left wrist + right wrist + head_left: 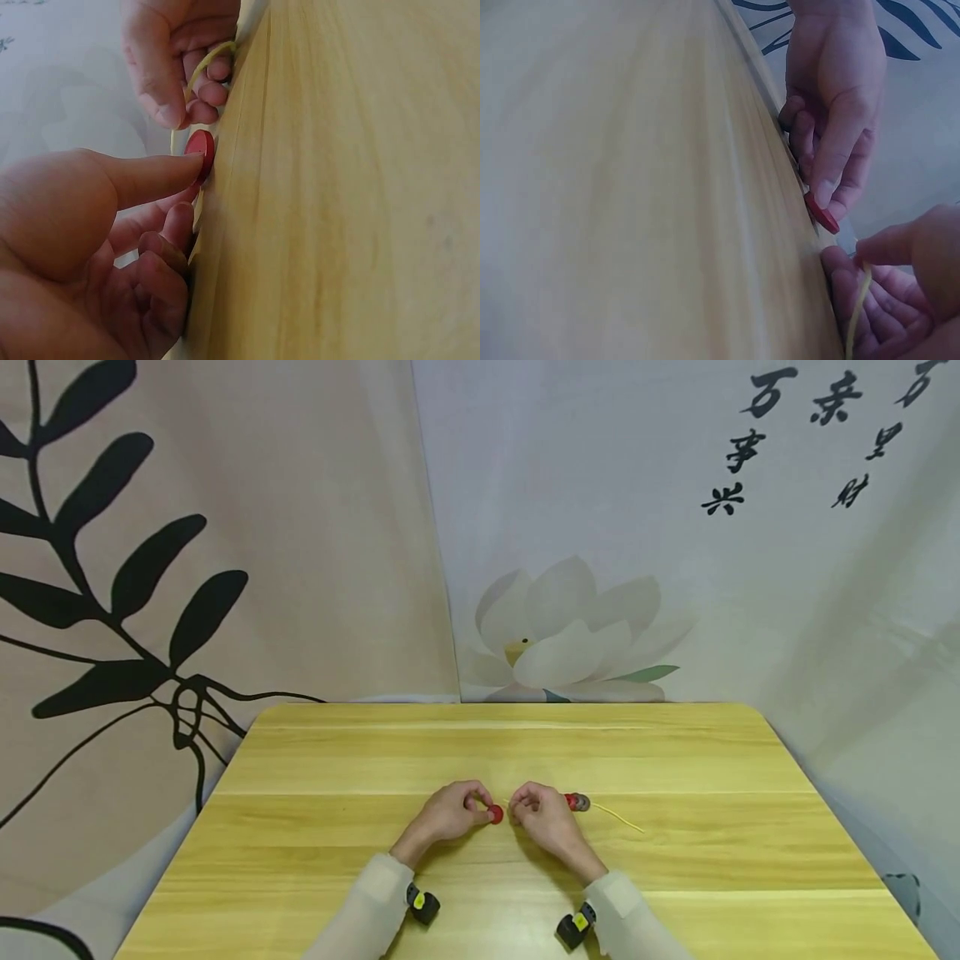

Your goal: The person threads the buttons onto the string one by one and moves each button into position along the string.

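Note:
My left hand [452,811] pinches a red button [496,814] between thumb and forefinger, just above the table. In the left wrist view the button [201,154] stands on edge, its flat face partly under the thumb. Close to its right, my right hand [549,820] pinches a thin yellow cord [860,304] near one end. The cord's short tip points toward the button in the left wrist view; whether it enters a hole cannot be made out. Beyond the right hand, several red and grey-brown buttons [579,802] lie together on the cord, partly hidden by that hand.
The cord's far end [618,817] trails to the right over the wooden table [712,860]. A cloth backdrop [337,527] with printed leaves, a flower and characters hangs behind the table. Each sleeve carries a small black wrist camera [423,906].

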The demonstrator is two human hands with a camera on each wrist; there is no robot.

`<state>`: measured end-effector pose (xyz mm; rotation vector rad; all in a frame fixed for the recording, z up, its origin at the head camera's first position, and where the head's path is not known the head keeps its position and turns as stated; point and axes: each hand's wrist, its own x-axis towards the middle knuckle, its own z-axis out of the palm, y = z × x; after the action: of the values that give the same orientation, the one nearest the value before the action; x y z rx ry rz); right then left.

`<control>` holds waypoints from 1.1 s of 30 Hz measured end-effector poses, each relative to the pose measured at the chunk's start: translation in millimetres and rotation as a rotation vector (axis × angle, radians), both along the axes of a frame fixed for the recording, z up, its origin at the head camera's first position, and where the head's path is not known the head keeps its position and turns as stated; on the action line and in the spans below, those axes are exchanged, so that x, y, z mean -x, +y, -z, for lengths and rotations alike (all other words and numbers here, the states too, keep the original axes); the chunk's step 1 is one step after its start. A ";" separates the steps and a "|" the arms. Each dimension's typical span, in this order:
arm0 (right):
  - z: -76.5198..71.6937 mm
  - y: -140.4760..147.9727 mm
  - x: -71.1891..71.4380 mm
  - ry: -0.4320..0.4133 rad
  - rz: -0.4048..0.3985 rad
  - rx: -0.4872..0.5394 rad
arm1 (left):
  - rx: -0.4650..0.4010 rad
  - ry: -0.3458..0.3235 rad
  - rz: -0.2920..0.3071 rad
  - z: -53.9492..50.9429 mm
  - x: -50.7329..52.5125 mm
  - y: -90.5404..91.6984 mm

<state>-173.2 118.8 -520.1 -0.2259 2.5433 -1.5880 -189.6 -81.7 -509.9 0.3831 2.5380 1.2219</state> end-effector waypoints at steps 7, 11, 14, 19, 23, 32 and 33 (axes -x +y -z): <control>-0.1 0.9 0.0 -0.002 -0.003 -0.005 | 0.003 -0.005 -0.008 0.5 -1.5 0.9; -1.3 1.8 0.4 -0.005 -0.014 0.014 | 0.002 -0.016 -0.010 -0.1 -2.7 1.5; -2.1 2.4 0.7 -0.011 -0.017 0.017 | 0.009 -0.022 -0.009 0.0 -3.5 1.6; -2.7 3.1 1.7 -0.018 -0.003 0.023 | 0.004 -0.020 -0.024 -1.2 -3.5 2.4; -3.8 3.4 1.9 -0.014 0.006 0.043 | 0.007 -0.009 -0.053 -1.7 -2.5 3.0; -6.0 2.5 -0.6 -0.016 0.024 0.110 | -0.079 -0.072 -0.110 -0.4 -0.5 3.8; -6.9 2.2 -1.0 -0.016 0.027 0.114 | -0.097 -0.079 -0.113 -0.5 0.0 3.9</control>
<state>-172.3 121.0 -513.2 -0.1902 2.4568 -1.7400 -189.6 -77.8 -509.4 0.2105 2.4698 1.3768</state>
